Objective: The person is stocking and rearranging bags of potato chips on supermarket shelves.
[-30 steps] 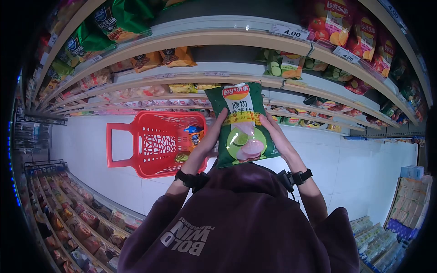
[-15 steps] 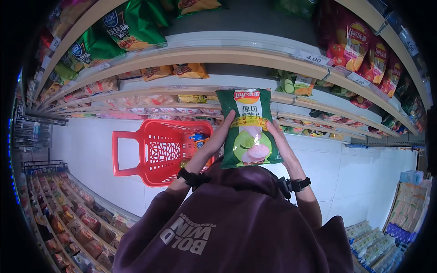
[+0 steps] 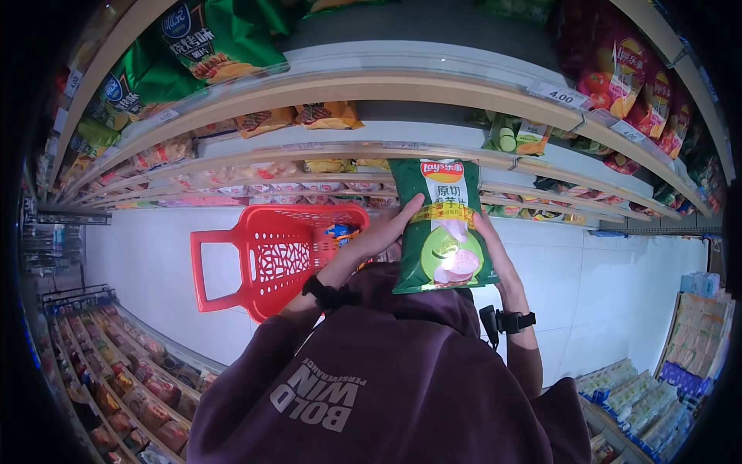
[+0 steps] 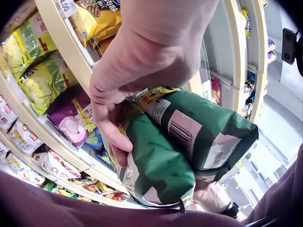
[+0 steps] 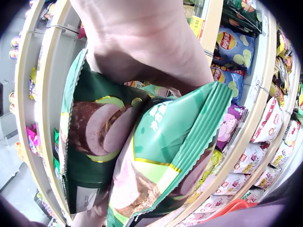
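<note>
Both hands hold a pair of green Lay's chip bags (image 3: 440,255) upright in front of the chest, front face up toward the head camera. A yellow band runs round their middle. In the head view, the left hand (image 3: 398,222) grips the left edge and the right hand (image 3: 492,238) the right edge. The left wrist view shows two green bags (image 4: 163,158) side by side, with a barcode on one and the left fingers (image 4: 120,139) bent over them. In the right wrist view, crimped bag ends (image 5: 203,137) face the camera beneath the right hand (image 5: 137,38).
Snack shelves (image 3: 340,97) curve across the front, with green bags (image 3: 205,39) at upper left and red Lay's bags (image 3: 622,66) at upper right. A red shopping basket (image 3: 249,267) with a blue packet (image 3: 340,230) inside is at the left. More shelves (image 3: 131,379) stand behind.
The bags and both hands have shifted right and slightly down in the head view. The red basket and the shelves have also shifted in it. The hold on the bags is unchanged.
</note>
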`<state>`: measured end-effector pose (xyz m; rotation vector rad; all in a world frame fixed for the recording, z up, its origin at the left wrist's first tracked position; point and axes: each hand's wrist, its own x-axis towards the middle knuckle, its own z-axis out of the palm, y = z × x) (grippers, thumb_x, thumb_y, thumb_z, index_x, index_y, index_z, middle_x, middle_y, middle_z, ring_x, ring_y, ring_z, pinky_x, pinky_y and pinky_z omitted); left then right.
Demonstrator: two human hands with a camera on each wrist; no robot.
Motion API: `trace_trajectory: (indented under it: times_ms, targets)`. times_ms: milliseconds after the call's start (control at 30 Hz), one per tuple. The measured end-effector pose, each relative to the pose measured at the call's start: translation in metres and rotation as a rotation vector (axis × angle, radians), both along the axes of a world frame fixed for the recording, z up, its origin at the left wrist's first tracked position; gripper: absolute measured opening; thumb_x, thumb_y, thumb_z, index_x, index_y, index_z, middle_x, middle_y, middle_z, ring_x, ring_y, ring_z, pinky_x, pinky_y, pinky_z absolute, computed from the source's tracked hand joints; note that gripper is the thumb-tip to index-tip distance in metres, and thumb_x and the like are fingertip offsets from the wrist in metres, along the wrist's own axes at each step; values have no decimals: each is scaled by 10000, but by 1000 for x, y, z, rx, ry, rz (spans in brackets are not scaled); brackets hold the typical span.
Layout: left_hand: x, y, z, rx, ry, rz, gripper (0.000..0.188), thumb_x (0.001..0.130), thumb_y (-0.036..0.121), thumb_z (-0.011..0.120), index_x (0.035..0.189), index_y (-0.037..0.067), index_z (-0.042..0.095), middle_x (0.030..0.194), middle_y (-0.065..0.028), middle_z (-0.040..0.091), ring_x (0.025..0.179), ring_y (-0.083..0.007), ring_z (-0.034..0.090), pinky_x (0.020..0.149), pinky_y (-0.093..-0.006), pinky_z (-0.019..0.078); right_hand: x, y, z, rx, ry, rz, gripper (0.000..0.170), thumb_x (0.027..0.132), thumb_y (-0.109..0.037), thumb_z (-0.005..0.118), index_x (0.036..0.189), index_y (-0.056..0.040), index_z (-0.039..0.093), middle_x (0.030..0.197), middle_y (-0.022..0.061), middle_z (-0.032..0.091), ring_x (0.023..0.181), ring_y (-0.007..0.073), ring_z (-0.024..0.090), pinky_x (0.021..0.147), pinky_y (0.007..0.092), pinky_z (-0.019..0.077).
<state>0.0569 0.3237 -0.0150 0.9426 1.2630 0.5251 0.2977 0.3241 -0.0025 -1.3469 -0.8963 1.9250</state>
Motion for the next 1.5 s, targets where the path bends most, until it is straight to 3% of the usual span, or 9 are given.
trace_trajectory:
  times_ms: [133, 500, 600, 767, 900, 1067, 1200, 1367, 1500]
  targets:
    - [-2, -4, -12, -98, 6, -43, 1046, 790, 840, 325, 1256, -75, 523, 918, -162, 640, 708, -221, 667, 610, -292, 544, 5, 0, -13, -19, 8, 62, 755, 919, -494, 556, 1437, -6, 302, 1365, 150, 470, 1255, 196, 458, 1030, 290, 363]
    - [-8, -6, -22, -62, 6, 33, 1046, 791, 841, 317, 1247, -77, 525, 927, -145, 635, 746, -210, 656, 588, -285, 533, -7, 1, -20, -73, 87, -11, 712, 926, -474, 561, 1410, -4, 333, 1335, 142, 489, 1222, 186, 480, 1004, 291, 388]
    - [-17, -6, -14, -139, -20, 35, 937, 861, 760, 345, 1342, -37, 459, 1204, -147, 552, 1056, -185, 541, 877, -290, 412, -13, 2, -26, -70, 167, 18, 718, 922, -474, 568, 1409, -1, 331, 1336, 144, 486, 1220, 185, 481, 1006, 286, 384]
    - [-18, -11, -21, -39, -2, 84, 958, 834, 794, 329, 1266, -35, 542, 890, -126, 636, 686, -165, 615, 523, -255, 473, -20, 1, -21, -46, 124, 16, 684, 927, -461, 568, 1392, -8, 354, 1320, 133, 496, 1212, 181, 484, 1004, 287, 383]
    - [-20, -12, -24, -49, 17, 75, 942, 840, 788, 329, 1275, -18, 550, 870, -123, 635, 672, -159, 609, 516, -250, 466, -24, -1, -14, -48, 89, 11, 663, 932, -456, 563, 1382, -11, 365, 1310, 126, 500, 1208, 179, 485, 1003, 291, 385]
    - [-23, -12, -23, -163, -77, 38, 884, 910, 695, 366, 1424, -25, 368, 1383, -152, 470, 1256, -187, 453, 1074, -296, 316, -25, -6, -8, -62, 77, -15, 648, 931, -458, 565, 1366, -15, 380, 1303, 123, 502, 1205, 176, 485, 1001, 293, 388]
    - [-22, -13, -16, -177, -82, 35, 889, 912, 693, 363, 1436, -25, 345, 1401, -154, 451, 1273, -193, 440, 1083, -303, 306, -22, -7, -15, -63, 97, -15, 633, 932, -458, 565, 1352, -18, 392, 1299, 119, 504, 1204, 177, 485, 1002, 292, 388]
    - [-17, -16, -24, -45, 19, 61, 978, 834, 801, 311, 1280, -43, 526, 959, -125, 640, 743, -159, 612, 536, -251, 459, -21, -9, -16, -49, 91, -11, 685, 923, -470, 575, 1386, -12, 363, 1307, 131, 502, 1194, 178, 492, 997, 285, 389]
    - [-16, -16, -20, -52, 8, 62, 959, 844, 784, 332, 1318, -33, 498, 1000, -117, 644, 766, -149, 611, 538, -240, 450, -18, -9, -22, -31, 61, -16, 724, 912, -481, 586, 1411, -17, 339, 1310, 139, 503, 1190, 181, 495, 989, 280, 392]
